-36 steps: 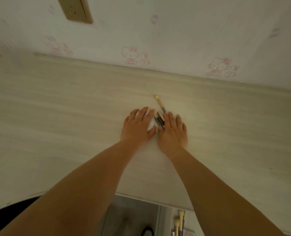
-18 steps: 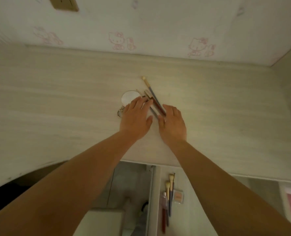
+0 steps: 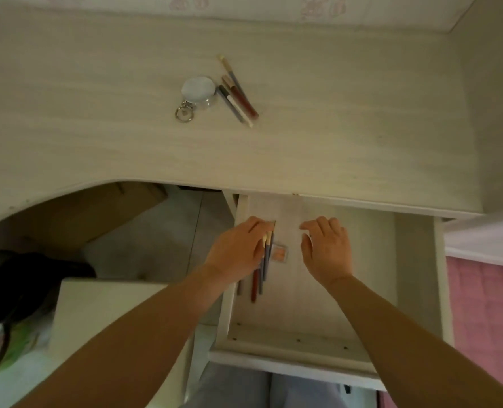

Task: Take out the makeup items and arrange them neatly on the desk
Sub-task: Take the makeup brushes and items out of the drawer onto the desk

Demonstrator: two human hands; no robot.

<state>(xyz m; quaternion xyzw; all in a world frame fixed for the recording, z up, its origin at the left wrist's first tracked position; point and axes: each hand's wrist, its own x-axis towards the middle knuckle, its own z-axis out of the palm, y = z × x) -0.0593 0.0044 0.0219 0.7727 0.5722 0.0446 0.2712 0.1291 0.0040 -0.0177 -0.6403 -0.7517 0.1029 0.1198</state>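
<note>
A: Now, item one: the open drawer (image 3: 318,328). Contents?

B: Several brushes (image 3: 262,270), lying lengthwise against the drawer's left wall, handles toward the drawer front. One small clear compact (image 3: 279,253) with an orange pan, just beside the brush heads, toward the drawer's middle.

A: Hands, relative to the drawer?

B: Both inside it, toward its back. Left hand (image 3: 238,250): fingers (image 3: 256,225) curled down over the brush heads, touching them; whether they actually grip a brush I cannot tell. Right hand (image 3: 328,248): fingers loosely bent, holding nothing, poised above the drawer floor, apart from the compact.

A: Item two: the worktop (image 3: 97,128), beyond the drawer's back edge?

B: One round white mirror case (image 3: 198,90) with a metal key ring (image 3: 184,113) attached on its near-left side. Just beside it, to its right, a tight bundle of pencils and brushes (image 3: 238,97), lying side by side at a slant, their near ends angled to the right.

A: Beyond the drawer's right side?

B: Pink quilted bedding (image 3: 486,319).

A: Left of the drawer?

B: A pale boxy surface (image 3: 103,313) under the worktop's curved cut-out; a dark object (image 3: 23,278) farther left, too dim to identify.
</note>
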